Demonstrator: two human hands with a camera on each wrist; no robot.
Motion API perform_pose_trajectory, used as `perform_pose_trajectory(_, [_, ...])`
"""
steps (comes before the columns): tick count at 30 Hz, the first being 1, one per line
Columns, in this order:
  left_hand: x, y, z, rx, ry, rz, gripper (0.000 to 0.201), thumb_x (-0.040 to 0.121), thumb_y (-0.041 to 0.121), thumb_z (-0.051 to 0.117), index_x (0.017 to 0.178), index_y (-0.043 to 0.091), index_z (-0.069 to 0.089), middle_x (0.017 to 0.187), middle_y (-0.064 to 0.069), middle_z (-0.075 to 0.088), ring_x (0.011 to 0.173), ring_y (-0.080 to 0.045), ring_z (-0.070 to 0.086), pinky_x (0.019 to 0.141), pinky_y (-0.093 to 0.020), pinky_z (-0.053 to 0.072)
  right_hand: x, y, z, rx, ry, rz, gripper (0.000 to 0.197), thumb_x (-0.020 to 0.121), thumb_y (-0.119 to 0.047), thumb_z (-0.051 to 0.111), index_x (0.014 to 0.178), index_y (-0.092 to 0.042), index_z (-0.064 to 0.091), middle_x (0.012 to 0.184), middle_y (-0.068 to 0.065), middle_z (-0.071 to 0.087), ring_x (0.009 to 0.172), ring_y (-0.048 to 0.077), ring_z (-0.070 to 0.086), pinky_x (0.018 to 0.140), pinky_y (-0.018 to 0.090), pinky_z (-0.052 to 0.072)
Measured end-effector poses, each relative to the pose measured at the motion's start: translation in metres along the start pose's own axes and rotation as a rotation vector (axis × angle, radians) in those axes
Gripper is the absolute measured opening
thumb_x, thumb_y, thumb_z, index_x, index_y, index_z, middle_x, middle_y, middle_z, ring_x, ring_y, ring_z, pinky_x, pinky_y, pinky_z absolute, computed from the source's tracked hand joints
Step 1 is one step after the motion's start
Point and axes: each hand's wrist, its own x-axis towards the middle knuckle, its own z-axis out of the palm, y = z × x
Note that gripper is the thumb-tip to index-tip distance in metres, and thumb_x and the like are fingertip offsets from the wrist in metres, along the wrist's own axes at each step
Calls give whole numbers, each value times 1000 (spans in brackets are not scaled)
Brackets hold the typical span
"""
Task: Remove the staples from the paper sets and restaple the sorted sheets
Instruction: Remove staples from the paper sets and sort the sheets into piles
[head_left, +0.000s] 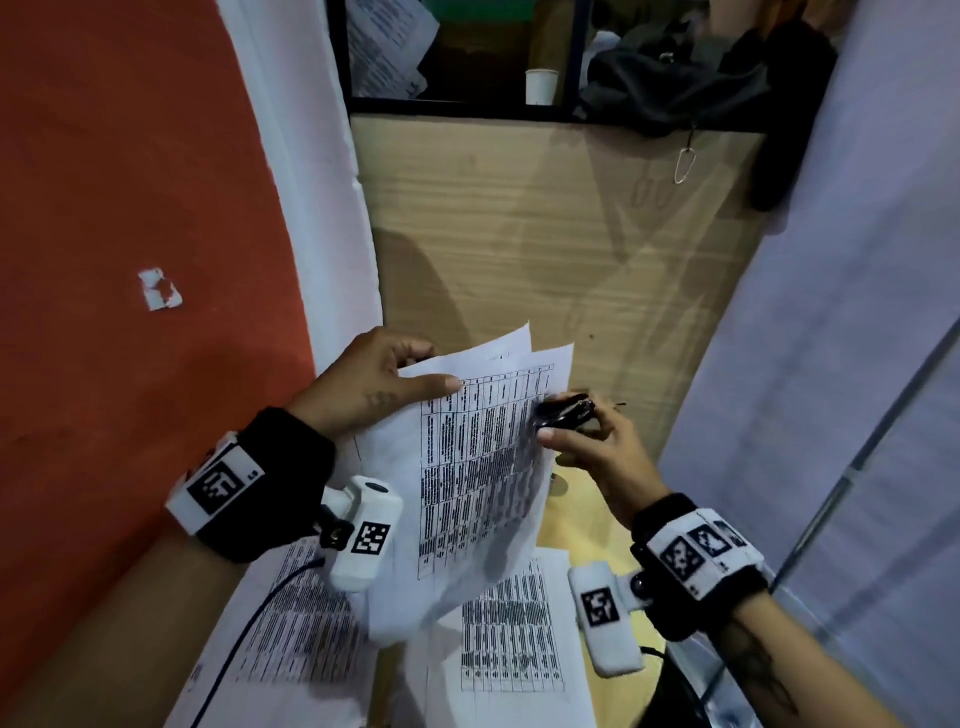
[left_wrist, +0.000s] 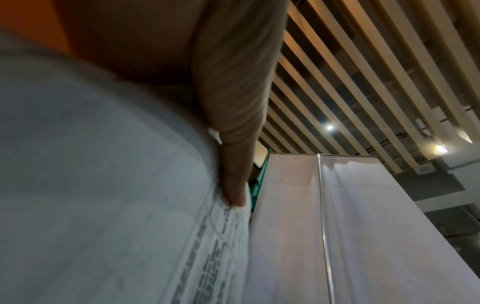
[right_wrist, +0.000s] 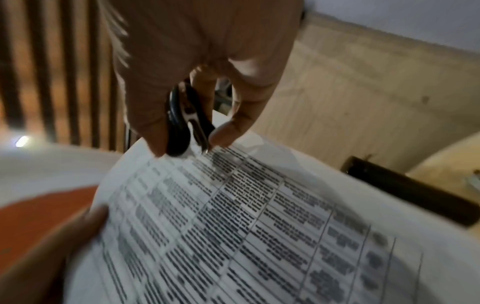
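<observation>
Counter (head_left: 519, 218): light wood grain, carrying printed sheets at the near edge.
Loose sheets (head_left: 511, 644): flat on the counter, below the raised set.
Paper set (head_left: 483, 467): lifted off the counter, printed table facing up, top corners fanned apart.
Left hand (head_left: 374, 384): pinching the set's upper left edge, thumb on top.
Right hand (head_left: 597, 447): clamped round the staple remover.
Staple remover (head_left: 563, 410): black, tip touching the set's right edge.
</observation>
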Motion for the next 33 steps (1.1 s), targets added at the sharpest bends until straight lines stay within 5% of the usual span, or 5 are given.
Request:
perform_pose_trajectory(14, [5, -28, -54, 207, -6, 6, 53, 42, 63, 78, 79, 27, 70, 81, 1, 73, 72, -3, 61, 68, -27, 49, 10, -7, -28, 176, -86, 134, 79, 23, -35, 93, 95, -14, 68, 83, -1, 73, 68, 5, 65, 52, 14, 48])
perform_pose_trajectory(19, [-10, -51, -50, -272, 172, -106, 93, 16, 60, 89, 94, 19, 58, 70, 10, 70, 68, 1, 64, 64, -13, 52, 14, -10, -39, 277, -9, 157, 79, 13, -40, 93, 85, -16, 72, 76, -4, 73, 66, 2, 66, 50, 11, 47])
perform_pose_trajectory(23, [-19, -69, 1, -459, 267, -187, 120, 20, 49, 94, 122, 2, 50, 104, -1, 69, 91, -13, 67, 70, -21, 56, 17, -3, -22, 325, -7, 202, 69, 14, -39, 93, 78, -21, 76, 79, -2, 73, 71, 5, 68, 56, 12, 48])
perform_pose_trajectory(28, [-25, -92, 18, -426, 566, -223, 72, 49, 10, 89, 113, 5, 58, 102, -6, 69, 91, -22, 67, 76, -28, 57, 14, 12, -2, 321, 10, 269, 35, 58, -15, 80, 90, -14, 68, 77, -1, 72, 67, 7, 67, 47, 12, 46])
perform_pose_trajectory(33, [-45, -139, -13, -244, 594, -351, 24, 80, -4, 66, 102, 4, 60, 75, 11, 72, 57, 11, 60, 59, -6, 48, -2, 56, -15, 151, 110, 369, 15, 80, -7, 65, 85, -21, 63, 68, -12, 68, 66, -1, 63, 61, 18, 45])
